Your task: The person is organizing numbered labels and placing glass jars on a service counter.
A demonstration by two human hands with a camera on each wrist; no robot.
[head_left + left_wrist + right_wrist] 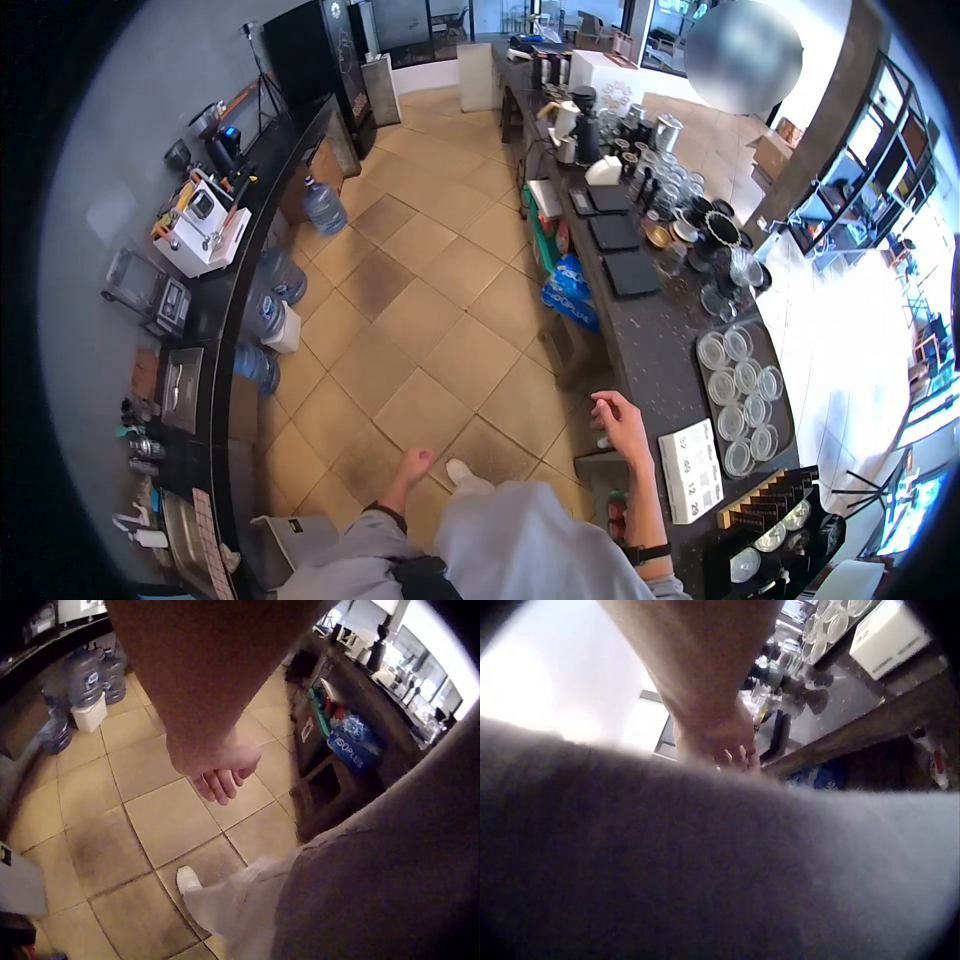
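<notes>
My left hand [412, 467] hangs over the tiled floor, its fingers loosely curled with nothing held. In the left wrist view the left hand [217, 766] shows its fingers drooping above the tiles. The right hand [622, 425] is raised by the near edge of the dark counter [655, 345], fingers loosely bent and nothing held. Nearest to it is a white box with black numbers [690, 470]. Past that box lies a dark tray [786, 415] with several clear round cups [746, 376]. A grey sleeve partly hides the right hand [720, 742] in the right wrist view.
Black flat pads [630, 273], glassware and kettles stand farther along the right counter. A blue bag [570, 290] sits beneath its edge. Large water bottles [323, 205] stand on the floor along the left counter, which has a sink [185, 530]. A tiled aisle runs between the counters.
</notes>
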